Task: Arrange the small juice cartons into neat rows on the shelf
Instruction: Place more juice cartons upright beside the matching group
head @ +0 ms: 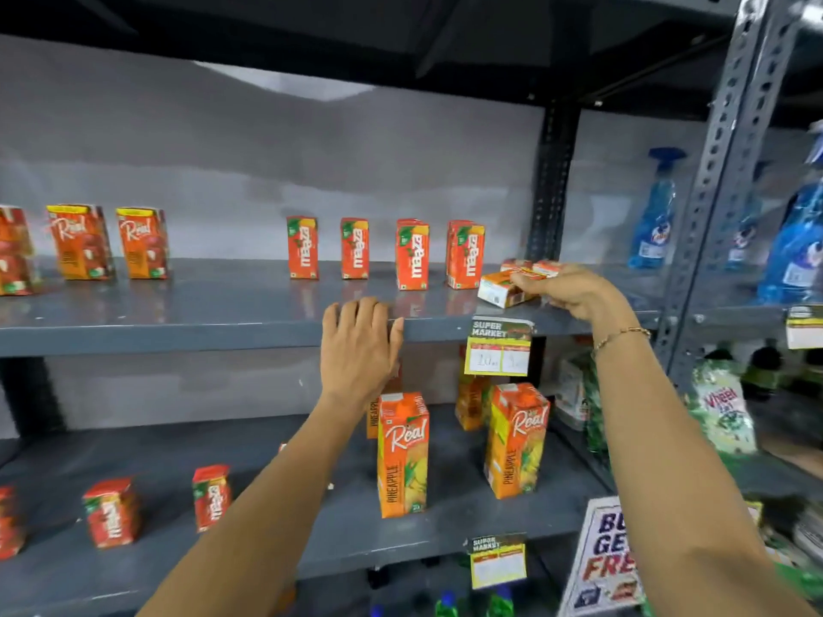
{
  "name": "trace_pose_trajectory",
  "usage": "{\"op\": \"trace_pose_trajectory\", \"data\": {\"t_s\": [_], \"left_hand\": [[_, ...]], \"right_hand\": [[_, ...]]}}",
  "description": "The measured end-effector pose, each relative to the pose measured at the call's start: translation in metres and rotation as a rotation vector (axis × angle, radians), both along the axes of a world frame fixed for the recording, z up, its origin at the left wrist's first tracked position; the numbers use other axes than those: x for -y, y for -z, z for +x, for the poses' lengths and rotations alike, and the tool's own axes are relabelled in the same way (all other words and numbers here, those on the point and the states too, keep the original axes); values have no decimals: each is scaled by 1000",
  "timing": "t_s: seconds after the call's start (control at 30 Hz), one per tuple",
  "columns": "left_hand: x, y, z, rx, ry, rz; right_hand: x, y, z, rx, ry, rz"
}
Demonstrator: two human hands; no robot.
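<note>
Up top, right hand (574, 290) grip holding toppled carton (503, 290), left hand (360, 345) flat — fingers wide on shelf (178, 325) edge.

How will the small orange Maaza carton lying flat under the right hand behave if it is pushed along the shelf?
The small orange Maaza carton looks boxy, so probably slides, not rolls. The grey metal shelf looks glossy, so friction seems low. Lying flat under the right hand, it should not tip.
</note>
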State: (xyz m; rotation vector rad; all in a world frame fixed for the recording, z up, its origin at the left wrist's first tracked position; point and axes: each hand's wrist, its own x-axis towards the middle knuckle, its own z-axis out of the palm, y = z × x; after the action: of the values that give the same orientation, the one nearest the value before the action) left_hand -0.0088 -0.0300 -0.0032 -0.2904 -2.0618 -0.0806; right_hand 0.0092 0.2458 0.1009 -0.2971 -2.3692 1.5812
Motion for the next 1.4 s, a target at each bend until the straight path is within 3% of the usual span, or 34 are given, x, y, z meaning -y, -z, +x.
{"op": "trace_pose_trajectory", "data": {"t_s": [0.4, 0.6, 0.77, 0.97, 1.17, 1.4], "left_hand": [[-8, 4, 0, 45, -19, 67], [-6, 0, 7, 94, -40, 29], [11, -7, 14, 137, -28, -26], [90, -6, 14, 125, -40, -43], [204, -8, 19, 124, -135, -13], [328, -11, 27, 101, -230, -50]], "right_hand": [[6, -5, -8, 125, 46, 44], [18, -1, -4, 2, 54, 22], [50, 2, 8, -150, 13, -127], [107, 5, 21, -137, -164, -199], [212, 5, 13, -164, -346, -282], [350, 6, -16, -238, -398, -243]]}}
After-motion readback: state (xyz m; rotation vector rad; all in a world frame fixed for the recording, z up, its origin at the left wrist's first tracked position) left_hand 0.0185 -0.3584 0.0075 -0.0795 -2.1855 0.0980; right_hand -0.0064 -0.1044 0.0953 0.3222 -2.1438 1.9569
